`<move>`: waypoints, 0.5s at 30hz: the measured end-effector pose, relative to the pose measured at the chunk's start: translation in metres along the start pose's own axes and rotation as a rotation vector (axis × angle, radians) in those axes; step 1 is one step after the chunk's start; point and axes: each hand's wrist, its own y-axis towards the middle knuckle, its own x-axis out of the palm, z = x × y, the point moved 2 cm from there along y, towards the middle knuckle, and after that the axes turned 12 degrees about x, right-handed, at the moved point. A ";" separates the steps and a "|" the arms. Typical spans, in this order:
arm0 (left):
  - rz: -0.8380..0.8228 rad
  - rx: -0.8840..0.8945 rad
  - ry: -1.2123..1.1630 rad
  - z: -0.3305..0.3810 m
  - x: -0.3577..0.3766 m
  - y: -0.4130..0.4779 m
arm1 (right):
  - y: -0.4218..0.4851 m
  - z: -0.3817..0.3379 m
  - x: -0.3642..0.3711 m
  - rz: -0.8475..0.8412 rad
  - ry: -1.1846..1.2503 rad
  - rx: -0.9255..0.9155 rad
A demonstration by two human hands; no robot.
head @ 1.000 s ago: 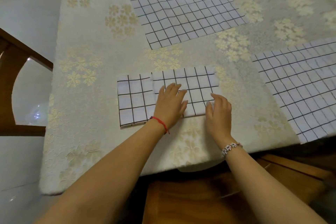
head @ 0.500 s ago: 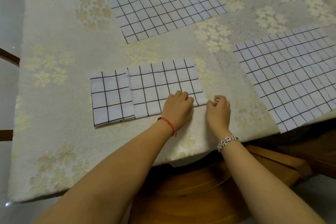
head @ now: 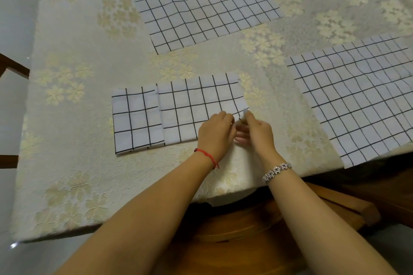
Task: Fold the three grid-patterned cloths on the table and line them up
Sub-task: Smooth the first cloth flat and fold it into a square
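three grid-patterned cloths lie on the table (head: 67, 163), thin white fabric ruled with black lines. one partly folded cloth (head: 178, 111) sits at centre, a long rectangle with a narrower layer showing at its 9 o'clock end. two flat cloths stay unfolded: one (head: 201, 4) at 12 o'clock, one (head: 357, 96) at 3 o'clock overhanging the edge. my left hand (head: 215, 136) presses the folded cloth's 4 o'clock corner, fingers curled; my right hand (head: 257, 131) pinches that corner's lifted tip. the tablecloth is cream, embossed with flowers.

a table (head: 67, 163) under floral tablecloth carries one part-folded grid cloth (head: 178, 114) and two flat ones.
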 end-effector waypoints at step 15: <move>-0.243 -0.186 0.140 -0.037 -0.009 -0.024 | -0.001 -0.005 0.027 0.205 -0.118 -0.206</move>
